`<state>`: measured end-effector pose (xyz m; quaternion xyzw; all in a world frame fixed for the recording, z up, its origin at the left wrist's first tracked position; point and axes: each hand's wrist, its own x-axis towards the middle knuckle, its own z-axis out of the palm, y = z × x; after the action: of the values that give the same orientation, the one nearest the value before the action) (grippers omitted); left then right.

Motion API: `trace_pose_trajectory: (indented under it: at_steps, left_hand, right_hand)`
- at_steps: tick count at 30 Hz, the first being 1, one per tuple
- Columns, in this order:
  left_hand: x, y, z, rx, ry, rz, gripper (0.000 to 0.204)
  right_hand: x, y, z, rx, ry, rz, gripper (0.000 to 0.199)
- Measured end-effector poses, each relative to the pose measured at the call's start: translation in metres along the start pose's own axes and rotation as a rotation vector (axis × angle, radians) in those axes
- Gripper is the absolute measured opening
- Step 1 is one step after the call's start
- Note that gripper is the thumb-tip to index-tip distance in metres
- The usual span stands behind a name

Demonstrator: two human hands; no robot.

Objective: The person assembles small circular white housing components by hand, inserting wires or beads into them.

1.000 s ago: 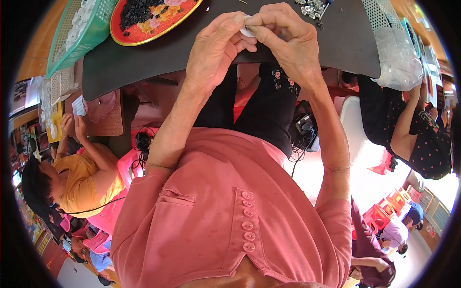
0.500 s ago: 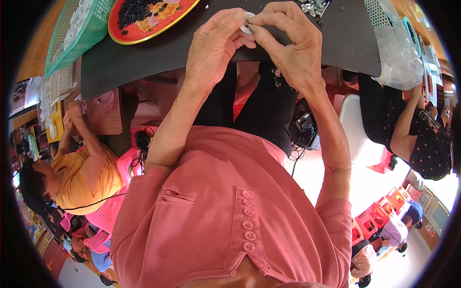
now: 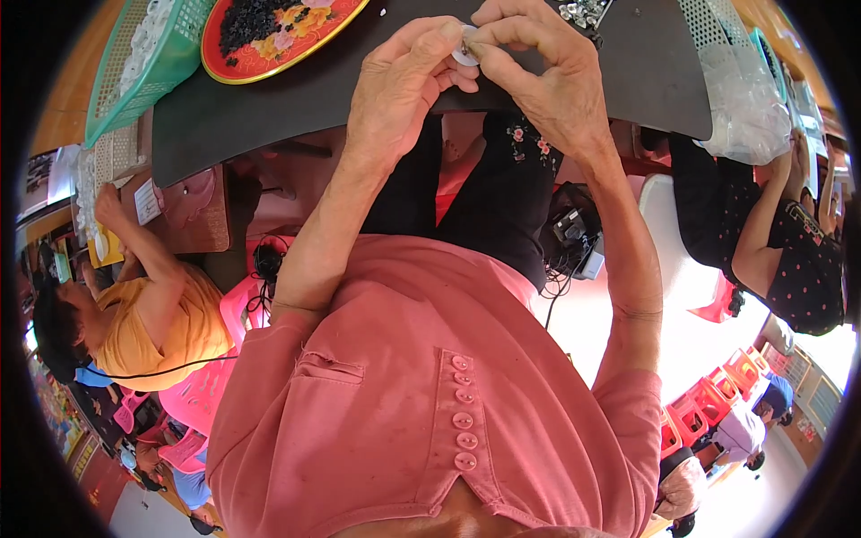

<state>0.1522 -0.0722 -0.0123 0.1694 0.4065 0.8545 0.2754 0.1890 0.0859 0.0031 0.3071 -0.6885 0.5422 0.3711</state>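
Pinched between the fingertips of both hands, a small white round piece [image 3: 465,47] is held above the dark table mat [image 3: 296,99]. The left hand [image 3: 404,85] and right hand [image 3: 547,76] are curled closed around it, touching.
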Motion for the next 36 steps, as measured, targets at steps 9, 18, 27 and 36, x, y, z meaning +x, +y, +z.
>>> trace_pose_trajectory:
  at_steps: [9,18,27,36]
  left_hand:
    - [0.001,0.0,-0.003,0.005,0.003,-0.012,0.028]
    - [0.0,0.0,-0.001,-0.026,0.043,-0.006,0.026]
    - [-0.001,0.001,-0.003,-0.016,0.08,0.016,0.025]
    - [0.0,0.001,-0.013,-0.268,-0.099,-0.232,0.022]
  right_hand:
    - [0.001,-0.004,0.004,0.039,0.024,0.057,0.009]
    - [0.008,-0.005,0.01,-0.14,0.055,-0.097,0.01]
    - [0.023,-0.053,0.012,-0.544,-0.091,0.475,0.014]
    - [-0.003,0.006,0.009,0.016,0.116,-0.127,0.013]
